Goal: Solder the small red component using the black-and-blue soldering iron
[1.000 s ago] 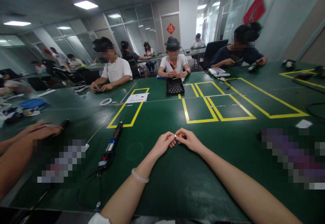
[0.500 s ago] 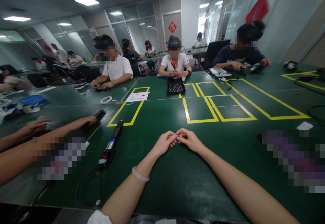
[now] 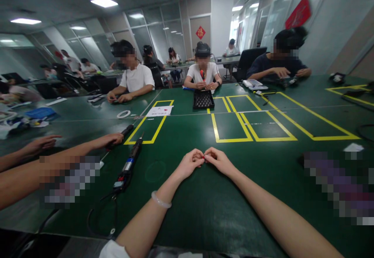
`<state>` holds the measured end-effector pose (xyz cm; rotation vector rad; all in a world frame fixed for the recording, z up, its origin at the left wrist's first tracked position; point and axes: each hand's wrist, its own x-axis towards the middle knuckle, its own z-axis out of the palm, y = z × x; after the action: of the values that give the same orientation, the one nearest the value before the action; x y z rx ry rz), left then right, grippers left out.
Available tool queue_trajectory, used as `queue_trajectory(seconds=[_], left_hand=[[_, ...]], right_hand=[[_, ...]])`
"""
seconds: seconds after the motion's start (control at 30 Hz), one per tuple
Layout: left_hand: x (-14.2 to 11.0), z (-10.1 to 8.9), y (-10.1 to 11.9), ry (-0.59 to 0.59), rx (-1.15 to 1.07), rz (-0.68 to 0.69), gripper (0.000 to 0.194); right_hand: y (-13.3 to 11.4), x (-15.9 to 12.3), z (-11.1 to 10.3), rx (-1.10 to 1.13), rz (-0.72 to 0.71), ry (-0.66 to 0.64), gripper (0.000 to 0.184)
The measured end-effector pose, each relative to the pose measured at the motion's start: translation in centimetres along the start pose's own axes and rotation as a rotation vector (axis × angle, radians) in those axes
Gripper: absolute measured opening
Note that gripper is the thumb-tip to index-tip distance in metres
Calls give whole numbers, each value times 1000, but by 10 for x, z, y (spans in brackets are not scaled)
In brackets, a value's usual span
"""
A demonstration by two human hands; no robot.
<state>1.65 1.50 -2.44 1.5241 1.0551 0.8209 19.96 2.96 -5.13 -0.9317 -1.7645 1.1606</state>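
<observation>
My left hand and my right hand meet fingertip to fingertip low over the green table. Both are closed in a pinch on a tiny red part that shows between the fingertips. A pale bangle circles my left wrist. An electric screwdriver with a cord lies on the table to the left of my left forearm, untouched by me.
A neighbour's arm on the left reaches across to a black tool. Yellow tape boxes, a black parts tray, a white sheet and a tape ring lie farther back. Several people sit along the far edge.
My hands have stayed pinched together in place. The neighbour's hand on the left has stretched rightwards across the table to the black tool.
</observation>
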Motion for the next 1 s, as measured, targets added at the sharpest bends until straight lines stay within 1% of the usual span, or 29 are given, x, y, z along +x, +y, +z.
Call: queue_trajectory(seconds=[0.1, 0.23, 0.3, 0.4, 0.47, 0.53, 0.57, 0.63, 0.73, 0.8, 0.83, 0.9, 1.0], left_hand=[[-1, -2, 3, 40, 153, 65, 19], [-9, -6, 12, 42, 399, 62, 17], [-21, -11, 21, 67, 554, 66, 22], [-48, -26, 35, 106, 746, 40, 40], [-69, -45, 41, 110, 849, -10, 51], [-92, -71, 41, 134, 950, -58, 59], [-104, -86, 38, 168, 1000, -77, 63], [-127, -121, 26, 267, 1102, -118, 75], [-162, -174, 2, 435, 1227, -239, 94], [-185, -202, -15, 497, 1253, -294, 102], [-195, -212, -22, 509, 1242, -318, 103], [-212, -226, -35, 494, 1187, -362, 104], [-226, -233, -44, 446, 1081, -417, 106]], right_hand=[[-3, -1, 0, -21, -4, -13, 24], [-5, -2, 0, -50, -15, -45, 20], [-4, -2, 0, -54, -9, -56, 20], [-2, -2, 0, -65, -5, -64, 20], [-1, -1, 0, -78, -13, -64, 19], [-2, -1, 0, -84, -19, -68, 18], [-2, -2, 0, -82, -21, -71, 18], [-3, -2, 1, -78, -25, -80, 18], [-4, -2, 2, -77, -26, -82, 18], [-4, -2, 3, -79, -24, -83, 17], [-5, -2, 3, -80, -22, -84, 17], [-5, -2, 3, -85, -19, -86, 17], [-5, -2, 3, -90, -17, -88, 17]])
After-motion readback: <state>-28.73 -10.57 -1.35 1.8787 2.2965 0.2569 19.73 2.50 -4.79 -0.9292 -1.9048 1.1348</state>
